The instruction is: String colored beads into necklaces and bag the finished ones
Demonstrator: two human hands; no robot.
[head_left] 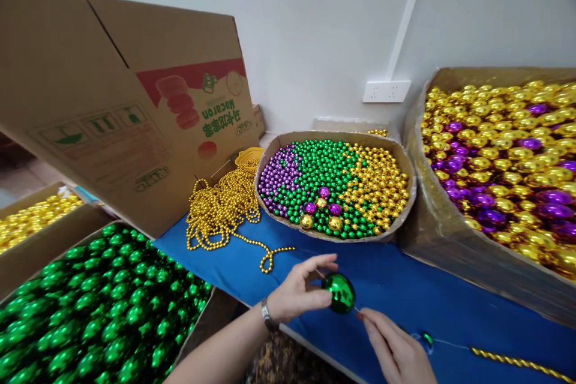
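Observation:
My left hand [299,293], with a metal-banded watch on the wrist, has its thumb and fingers closed at the left side of a large shiny green ball [341,293]. Lower right of it, my right hand [395,345] pinches a thin needle-like wire [357,311] that runs into the ball. A short end of wire shows at the ball's upper left, by my left fingers. Past my right hand lies a small green bead [426,339] on a pale string [450,345], which leads to a strand of gold beads [517,360].
On the blue tabletop [252,276] stands a cardboard tray [260,183] of purple, green and gold beads. Gold bead chains [225,204] lie left of it. Boxes of gold and purple balls [504,162] and green balls [99,306] flank me; a large carton [180,114] stands behind.

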